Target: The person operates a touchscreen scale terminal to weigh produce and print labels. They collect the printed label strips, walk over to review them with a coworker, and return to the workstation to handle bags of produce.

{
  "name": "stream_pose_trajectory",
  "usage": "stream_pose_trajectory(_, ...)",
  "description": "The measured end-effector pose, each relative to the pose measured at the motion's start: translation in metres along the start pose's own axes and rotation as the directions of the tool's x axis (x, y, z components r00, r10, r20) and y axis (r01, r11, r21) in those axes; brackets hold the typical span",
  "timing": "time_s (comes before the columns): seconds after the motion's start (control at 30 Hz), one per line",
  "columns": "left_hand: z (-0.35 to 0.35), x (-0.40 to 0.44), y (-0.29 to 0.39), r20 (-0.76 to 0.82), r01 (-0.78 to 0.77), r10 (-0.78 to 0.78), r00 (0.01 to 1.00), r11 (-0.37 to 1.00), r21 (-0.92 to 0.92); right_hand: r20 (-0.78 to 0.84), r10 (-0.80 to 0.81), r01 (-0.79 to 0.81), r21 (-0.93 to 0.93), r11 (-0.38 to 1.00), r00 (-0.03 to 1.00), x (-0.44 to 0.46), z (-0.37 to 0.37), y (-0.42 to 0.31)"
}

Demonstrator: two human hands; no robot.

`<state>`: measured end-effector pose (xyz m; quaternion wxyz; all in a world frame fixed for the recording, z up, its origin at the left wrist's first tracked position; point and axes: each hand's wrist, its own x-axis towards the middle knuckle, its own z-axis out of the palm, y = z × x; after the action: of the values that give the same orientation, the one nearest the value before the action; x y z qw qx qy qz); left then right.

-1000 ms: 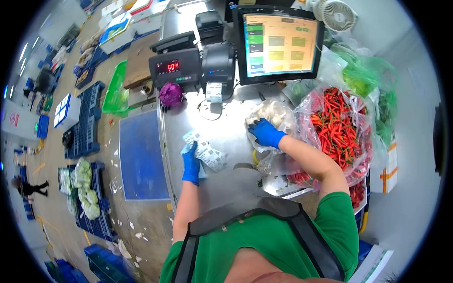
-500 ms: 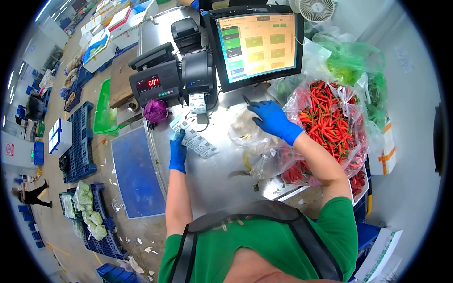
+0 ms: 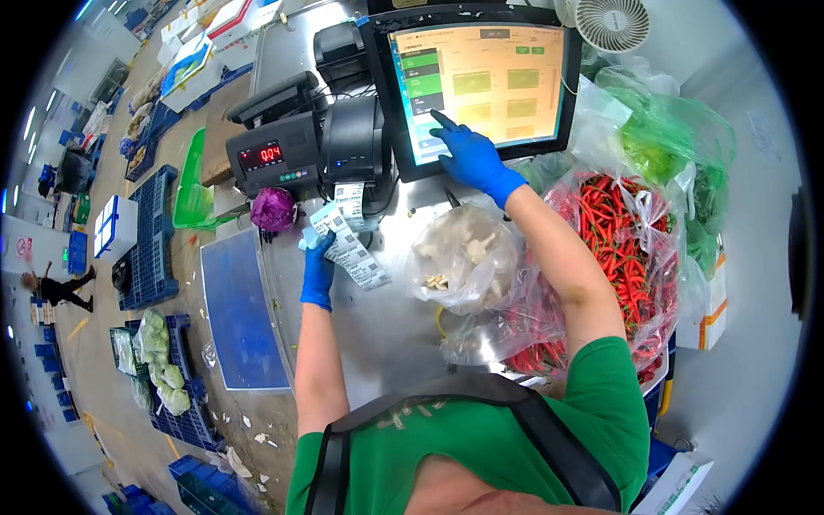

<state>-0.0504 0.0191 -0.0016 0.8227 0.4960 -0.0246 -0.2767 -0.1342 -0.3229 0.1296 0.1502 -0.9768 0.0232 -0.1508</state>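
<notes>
In my blue-gloved left hand [image 3: 318, 270] is a strip of printed labels [image 3: 354, 256], pinched at its upper left end. A label printer [image 3: 353, 142] just above has another printed label [image 3: 349, 202] hanging from its slot. My right hand [image 3: 475, 159], also gloved in blue, reaches to the lower left of the touchscreen [image 3: 476, 90]. Its fingers are apart, with the index finger stretched over the screen; whether it touches the glass I cannot tell. Below that hand lies a clear plastic bag [image 3: 463, 257] of pale, whitish pieces.
A scale display [image 3: 275, 156] reads a red 0.04, with a purple cabbage [image 3: 274, 209] in front. Red chilies [image 3: 614, 245] fill a large clear bag at the right. Green bags [image 3: 661, 129] and a small fan [image 3: 611, 24] are beyond. A person in dark clothes [image 3: 64, 287] walks at far left.
My right hand has moved up from above the clear bag to the touchscreen, uncovering the bag's contents. My left hand keeps the label strip in nearly the same place.
</notes>
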Motion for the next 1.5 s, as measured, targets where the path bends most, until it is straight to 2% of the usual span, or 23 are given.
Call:
stream_pose_trajectory(0.23, -0.015, -0.021, -0.009, 0.036, 0.069, -0.069, 0.997, 0.998, -0.005, 0.049, -0.152, 0.153, -0.034, 0.988, 0.987, -0.039, -0.011, -0.008)
stream_pose_trajectory(0.27, -0.019, -0.024, -0.011, 0.03, 0.084, -0.084, 0.996, 0.996, -0.001, 0.122, -0.138, 0.142, -0.026, 0.99, 0.983, -0.049, -0.009, -0.01)
stream_pose_trajectory(0.37, -0.025, -0.037, -0.014, 0.005, 0.103, -0.103, 0.995, 0.995, 0.001, 0.185, -0.19, 0.198, -0.025, 0.98, 0.964, -0.072, -0.015, -0.02)
stream_pose_trajectory(0.4, -0.023, -0.04, -0.014, -0.008, 0.094, -0.094, 0.996, 0.996, 0.003, 0.261, -0.154, 0.171, -0.042, 0.984, 0.953, -0.076, -0.018, -0.023)
stream_pose_trajectory(0.5, -0.006, -0.048, -0.01, -0.017, 0.047, -0.047, 0.999, 0.999, 0.012, 0.308, -0.155, 0.166, -0.011, 0.986, 0.939, -0.09, -0.017, -0.032)
stream_pose_trajectory(0.63, 0.006, -0.056, -0.009, -0.051, 0.015, -0.015, 0.999, 1.0, 0.014, 0.309, -0.114, 0.131, -0.036, 0.991, 0.944, -0.088, -0.017, -0.04)
stream_pose_trajectory(0.83, -0.01, -0.052, -0.025, -0.089, 0.029, -0.033, 0.995, 0.999, -0.044, 0.21, -0.101, 0.113, -0.045, 0.993, 0.972, -0.079, -0.013, -0.036)
stream_pose_trajectory(0.93, -0.003, -0.055, -0.026, -0.112, 0.013, -0.023, 0.993, 0.996, -0.086, 0.241, -0.072, 0.091, -0.068, 0.994, 0.968, -0.078, -0.007, -0.035)
stream_pose_trajectory(1.03, -0.004, -0.055, -0.029, -0.115, -0.006, -0.008, 0.993, 0.992, -0.125, 0.084, -0.114, 0.12, -0.071, 0.99, 0.99, -0.066, 0.004, -0.022)
stream_pose_trajectory(1.13, -0.01, -0.055, -0.032, -0.106, -0.004, -0.011, 0.994, 0.99, -0.144, 0.115, -0.02, 0.029, -0.077, 0.997, 0.993, -0.046, -0.007, -0.016)
stream_pose_trajectory(1.33, -0.012, -0.05, -0.038, -0.179, -0.004, -0.03, 0.983, 0.982, -0.191, 0.017, -0.025, 0.026, -0.068, 0.997, 1.0, -0.019, -0.001, -0.001)
stream_pose_trajectory(1.5, 0.001, -0.048, -0.034, -0.151, 0.011, -0.039, 0.988, 0.984, -0.179, -0.019, -0.05, 0.049, -0.051, 0.998, 0.999, -0.003, -0.004, 0.001)
